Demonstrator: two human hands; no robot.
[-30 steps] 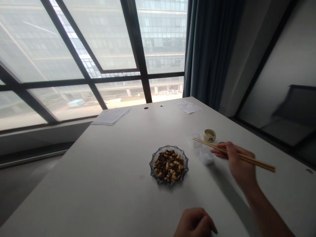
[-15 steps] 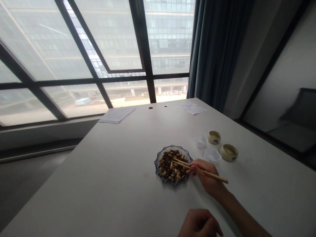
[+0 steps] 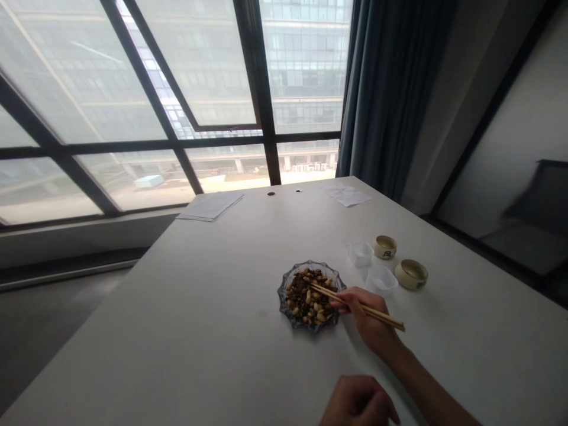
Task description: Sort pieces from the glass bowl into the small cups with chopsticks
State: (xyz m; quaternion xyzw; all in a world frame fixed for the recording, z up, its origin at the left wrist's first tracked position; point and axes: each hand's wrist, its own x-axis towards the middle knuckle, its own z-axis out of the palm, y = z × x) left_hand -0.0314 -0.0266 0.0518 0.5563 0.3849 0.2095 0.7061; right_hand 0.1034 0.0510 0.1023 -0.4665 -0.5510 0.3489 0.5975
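A pair of wooden chopsticks [image 3: 384, 318] is held in my right hand [image 3: 366, 316], which is closed around them at the right edge of a scalloped glass dish [image 3: 285, 312]. Their tips reach into the mix of peanuts and dark seeds [image 3: 310, 299] that fills the dish; whether they pinch a piece is too small to tell. My left hand [image 3: 358, 402] rests at the bottom of the view, near the table's front, with its fingers curled in. Nothing shows in the left hand, though its inner side is partly hidden.
Two clear plastic containers [image 3: 380, 279] stand right of the dish, beside two small cream ceramic bowls [image 3: 412, 274]. Paper sheets [image 3: 210, 207] lie at the far left of the white table [image 3: 199, 307], and another sheet [image 3: 347, 194] at the far right. Windows stand beyond.
My right hand has shifted slightly left, and the chopsticks have drawn closer together, with their tips still in the nuts. My left hand has stayed where it was.
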